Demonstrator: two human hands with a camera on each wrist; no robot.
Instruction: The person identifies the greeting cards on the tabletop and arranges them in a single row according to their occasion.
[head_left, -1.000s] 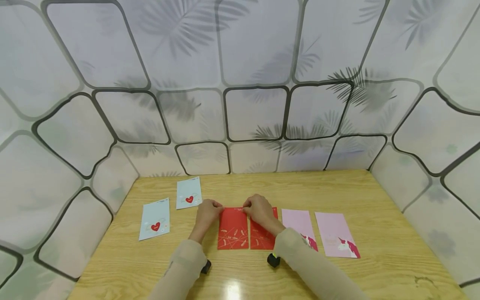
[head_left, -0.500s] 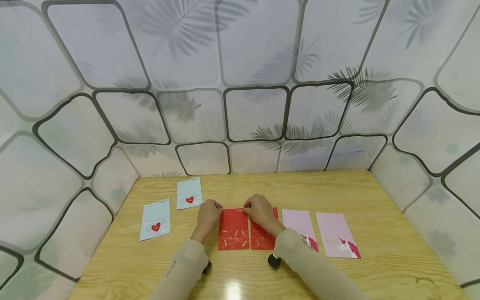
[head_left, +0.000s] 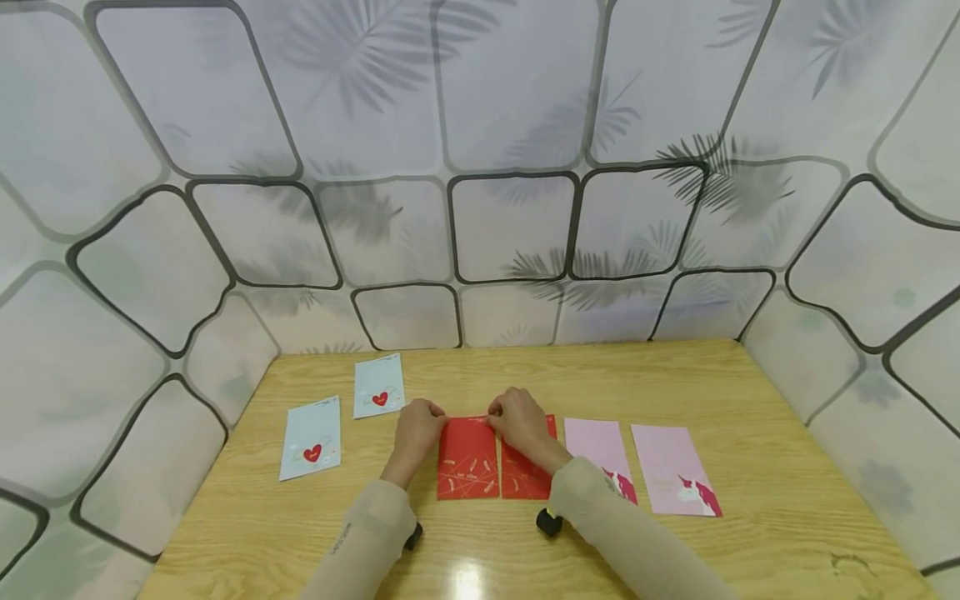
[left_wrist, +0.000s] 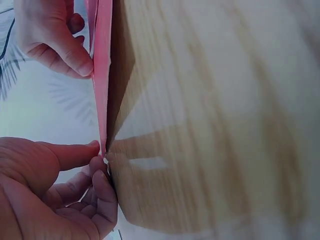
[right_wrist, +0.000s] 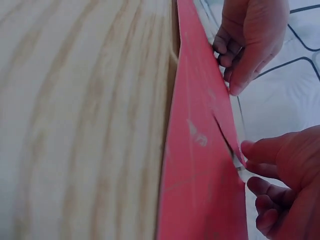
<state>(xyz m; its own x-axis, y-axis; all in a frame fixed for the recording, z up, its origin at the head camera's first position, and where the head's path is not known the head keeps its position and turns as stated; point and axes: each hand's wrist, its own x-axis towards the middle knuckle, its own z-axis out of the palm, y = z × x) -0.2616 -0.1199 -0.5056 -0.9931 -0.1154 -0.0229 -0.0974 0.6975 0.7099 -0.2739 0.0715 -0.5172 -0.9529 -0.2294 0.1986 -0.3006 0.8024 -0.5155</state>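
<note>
Table (head_left: 480, 550), wood-grained, is filling the near scene. Left red card (head_left: 468, 467) is lying mid-table, right red card (head_left: 522, 481) just beside it. Inner pink card (head_left: 591, 442) and outer pink card (head_left: 667, 457) are lying farther right; near blue card (head_left: 311, 433) and far blue card (head_left: 378, 380) are lying left. Left hand (head_left: 418, 429) is pinching the left red card's far left corner; right hand (head_left: 519, 417) is pinching its far right corner. Red heart (head_left: 312, 452) is showing on the near blue card.
</note>
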